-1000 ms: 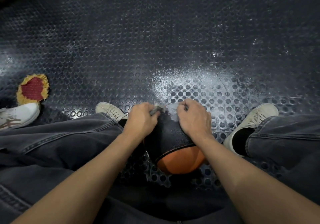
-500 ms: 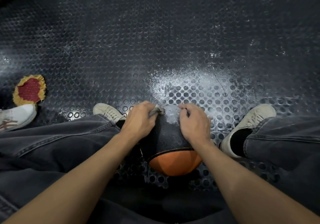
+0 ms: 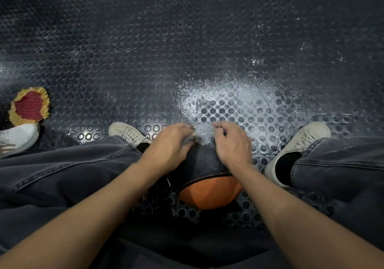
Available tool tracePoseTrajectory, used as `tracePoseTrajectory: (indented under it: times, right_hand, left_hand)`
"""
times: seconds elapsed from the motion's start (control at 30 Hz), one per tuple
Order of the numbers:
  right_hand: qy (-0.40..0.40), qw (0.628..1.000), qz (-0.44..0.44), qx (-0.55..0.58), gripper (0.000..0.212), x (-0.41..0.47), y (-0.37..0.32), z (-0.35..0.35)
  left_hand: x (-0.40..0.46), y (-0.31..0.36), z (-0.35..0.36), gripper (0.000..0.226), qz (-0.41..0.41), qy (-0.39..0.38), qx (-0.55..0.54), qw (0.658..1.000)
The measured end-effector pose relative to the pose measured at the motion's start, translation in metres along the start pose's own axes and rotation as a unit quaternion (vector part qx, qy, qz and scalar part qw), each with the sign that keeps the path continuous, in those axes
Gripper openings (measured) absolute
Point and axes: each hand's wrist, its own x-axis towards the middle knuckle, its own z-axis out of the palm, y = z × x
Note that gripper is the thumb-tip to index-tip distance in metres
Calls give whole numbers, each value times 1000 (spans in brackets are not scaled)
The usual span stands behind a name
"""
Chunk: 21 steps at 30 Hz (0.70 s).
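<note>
Position: the person sits on the floor [image 3: 187,50], a dark rubber mat with round studs, legs in dark jeans [image 3: 62,171] spread to either side.

Item in hand: an orange ball [image 3: 209,194] rests on the floor between the legs, close to the body. A black cover [image 3: 199,162] of rough, textured material lies over its far half; the near half is bare. A white powdery patch [image 3: 202,131] sits on the far top of the cover, between the two hands.

Left hand [image 3: 172,144]: on the left side of the cover, fingers curled and pinching a small grey piece [image 3: 190,139] against it. The hand is blurred, so the grip cannot be told more closely.

Right hand [image 3: 232,144]: on the right side of the cover, fingers [image 3: 220,126] curled, their tips gripping the cover at its far edge.

Surroundings: white dust [image 3: 228,94] is spread over the floor just beyond the ball. A pale shoe [image 3: 126,132] lies left of the hands and another [image 3: 299,144] to the right. At the left edge are a white shoe [image 3: 16,137] and, just beyond it, a round red pad with a yellow frill [image 3: 30,105].
</note>
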Motion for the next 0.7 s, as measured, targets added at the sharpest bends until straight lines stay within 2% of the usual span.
tracePoseTrajectory:
  times: [0.1,0.13,0.23,0.27,0.4,0.47,0.57,0.63,0.7]
  right_hand:
    - [4,1000,-15,-7,29,-1,-5,3]
    - [8,1000,-9,-12,29,0,-6,2]
    - [15,1000,8,-17,30,0,-3,-1]
    - [12,1000,5,-14,29,1,-2,-1]
    - [7,1000,1,-18,29,-1,-7,4]
    - [22,999,10,-29,29,-1,-10,7]
    - [31,999,12,-25,28,-3,-7,4]
    - [14,1000,2,-26,29,-4,-7,2]
    - [10,999,-7,-36,29,-5,-12,4]
  left_hand:
    - [20,-15,-4,40,-106,2,10,994]
    - [21,-10,-2,40,-101,5,7,995]
    - [2,14,6,23,0,2,9,1000]
    - [-2,15,5,21,12,2,12,1000]
    - [21,2,-6,40,-116,9,6,993]
    - [20,13,-4,40,-111,13,20,994]
    - [0,26,2,30,-26,-1,9,1000]
    - [3,14,-1,25,-51,-3,20,999]
    - [18,1,-7,32,-123,15,23,992]
